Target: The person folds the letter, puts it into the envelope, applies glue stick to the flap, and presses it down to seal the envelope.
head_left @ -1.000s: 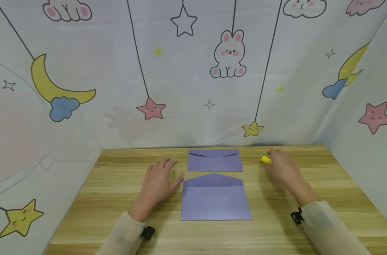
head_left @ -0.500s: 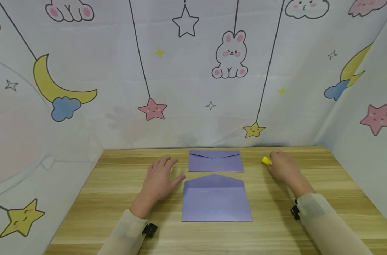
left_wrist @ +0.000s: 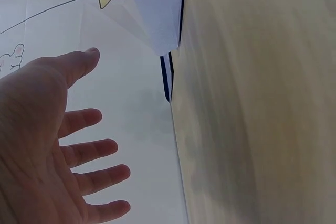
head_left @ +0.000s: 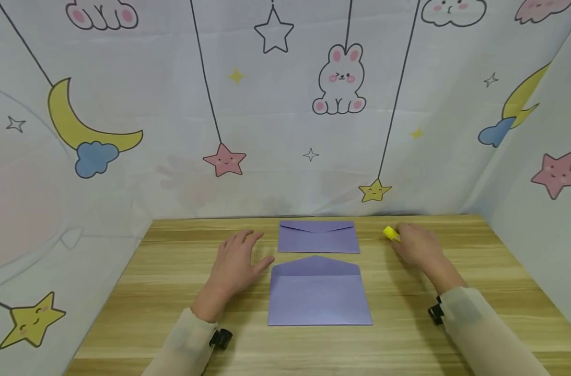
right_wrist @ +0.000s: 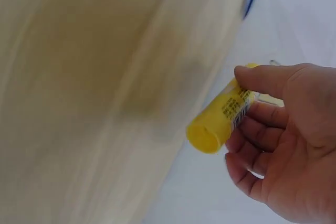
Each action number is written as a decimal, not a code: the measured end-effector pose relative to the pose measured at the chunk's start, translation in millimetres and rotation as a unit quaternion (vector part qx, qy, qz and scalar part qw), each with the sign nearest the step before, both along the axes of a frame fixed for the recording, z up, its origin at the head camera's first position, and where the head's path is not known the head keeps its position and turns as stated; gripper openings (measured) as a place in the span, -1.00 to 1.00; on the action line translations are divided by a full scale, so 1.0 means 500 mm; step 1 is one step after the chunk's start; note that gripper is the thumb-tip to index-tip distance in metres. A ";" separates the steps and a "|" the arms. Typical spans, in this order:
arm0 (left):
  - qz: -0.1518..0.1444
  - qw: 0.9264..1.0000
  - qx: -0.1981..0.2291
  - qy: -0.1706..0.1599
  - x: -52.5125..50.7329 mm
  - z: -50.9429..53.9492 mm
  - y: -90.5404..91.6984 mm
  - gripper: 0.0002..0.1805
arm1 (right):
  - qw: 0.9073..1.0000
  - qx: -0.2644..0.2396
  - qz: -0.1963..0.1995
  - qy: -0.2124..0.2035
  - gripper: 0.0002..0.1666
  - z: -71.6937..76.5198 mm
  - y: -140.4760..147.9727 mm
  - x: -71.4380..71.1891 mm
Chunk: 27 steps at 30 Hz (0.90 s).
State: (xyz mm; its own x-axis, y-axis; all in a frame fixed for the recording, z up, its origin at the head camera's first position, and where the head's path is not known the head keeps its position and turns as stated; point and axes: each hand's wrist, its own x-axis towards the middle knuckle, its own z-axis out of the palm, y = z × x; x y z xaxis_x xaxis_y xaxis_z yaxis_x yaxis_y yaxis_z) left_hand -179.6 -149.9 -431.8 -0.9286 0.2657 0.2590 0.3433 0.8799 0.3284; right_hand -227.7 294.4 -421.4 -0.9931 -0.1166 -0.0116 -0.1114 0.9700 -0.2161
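Open envelope (head_left: 320,300): It is lying flat on the counter (head_left: 144,282) and serving as the centre of my clock, twelve being the far edge; its flap (head_left: 315,267) is spreading out toward twelve.
Folded envelope (head_left: 318,243): It is lying at twelve, just beyond that flap's tip, its own flap pointing back down toward six.
Yellow tube (right_wrist: 226,106): It is sitting in my grasp at two o'clock, its free end aiming toward ten, and it seems to be hanging clear of the surface.
Right hand (head_left: 418,245): I am grasping the tube, my thumb pressing one side and my curled fingers backing the other.
Left hand (head_left: 235,265): I am holding it between nine and ten o'clock, near the open envelope, fingers spreading loosely and gripping nothing.
Tube in hand: I am judging this to be the holding step; neither envelope is being worked on.
Free left fingers: The next move is probably calling for a firm pinch on the tube, with these fingers either meeting its free end or steadying an envelope.
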 end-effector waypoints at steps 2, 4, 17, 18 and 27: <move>-0.002 1.000 0.002 0.003 0.001 0.003 0.001 -0.24 | 1.000 -0.030 0.002 0.002 -0.63 0.010 -0.011 0.005; -0.004 1.000 0.004 0.007 0.003 0.006 0.002 -0.24 | 0.998 -0.070 0.001 0.002 -0.58 0.021 -0.025 0.011; -0.045 0.996 0.029 0.069 0.014 0.024 0.051 -0.21 | 0.932 -0.359 0.052 -0.011 -0.43 0.029 -0.133 0.066; -0.051 0.995 0.035 0.078 0.015 0.024 0.058 -0.22 | 0.926 -0.373 0.055 -0.016 -0.43 0.026 -0.144 0.071; -0.114 0.988 0.073 0.080 0.041 0.035 0.124 -0.26 | 0.873 -0.477 0.084 -0.065 -0.44 0.020 -0.235 0.113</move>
State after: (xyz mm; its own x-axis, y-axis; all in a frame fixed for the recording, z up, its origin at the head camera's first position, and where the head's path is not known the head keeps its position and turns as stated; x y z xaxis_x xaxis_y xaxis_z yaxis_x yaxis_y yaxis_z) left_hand -159.1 -87.7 -414.3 -0.7933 0.4120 0.4483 0.5846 0.7213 0.3715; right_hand -171.4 176.9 -411.5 -0.9586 -0.2787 0.0583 -0.1486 0.3149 -0.9374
